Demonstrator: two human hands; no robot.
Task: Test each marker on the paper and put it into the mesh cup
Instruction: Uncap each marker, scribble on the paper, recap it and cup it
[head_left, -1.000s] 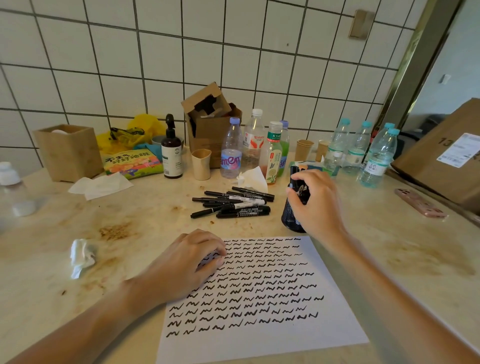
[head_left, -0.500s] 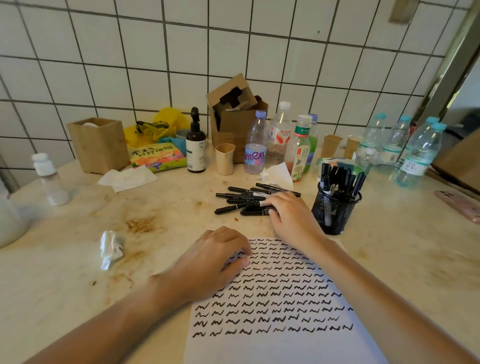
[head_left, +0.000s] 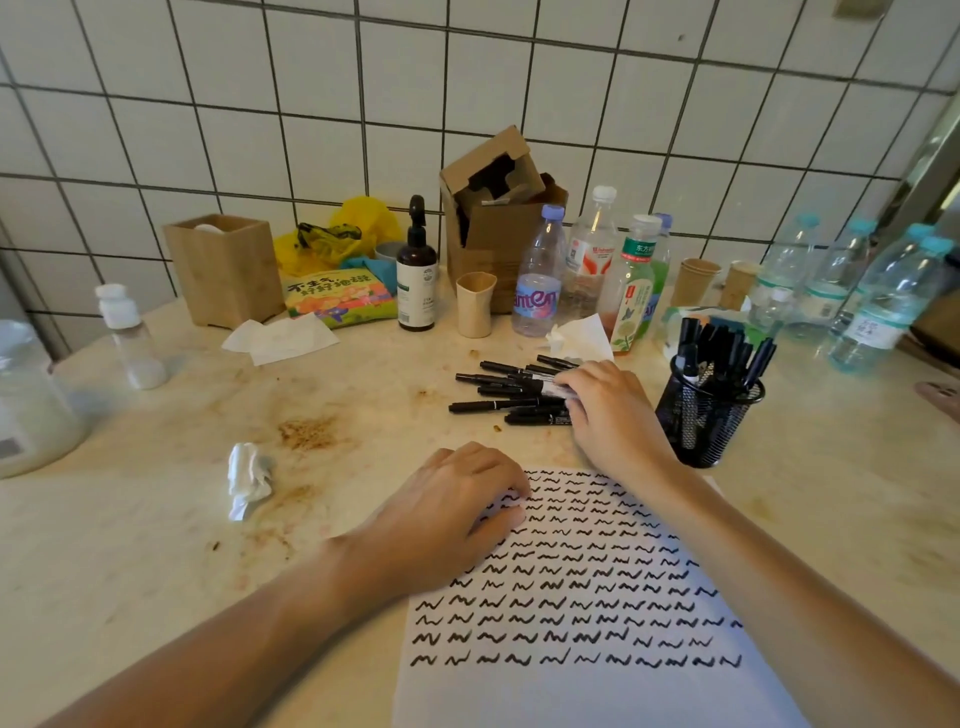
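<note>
Since the mesh cup, the right hand has crossed onto the marker pile, fingers curling over one; a firm grasp I cannot tell. Markers lie nine-to-three at twelve o'clock of the paper, where the left hand rests loosely curled, grasping nothing.

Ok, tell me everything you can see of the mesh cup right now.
The mesh cup is a round black wire-mesh holder, apparently metal, with a solid rim. It stands upright on the stained countertop, right of the loose marker pile and just past the paper's far right corner. It holds a bunch of black markers that stand and lean against its rim, and more can be seen through the mesh. The right hand is close beside it; whether they touch cannot be told.
</note>
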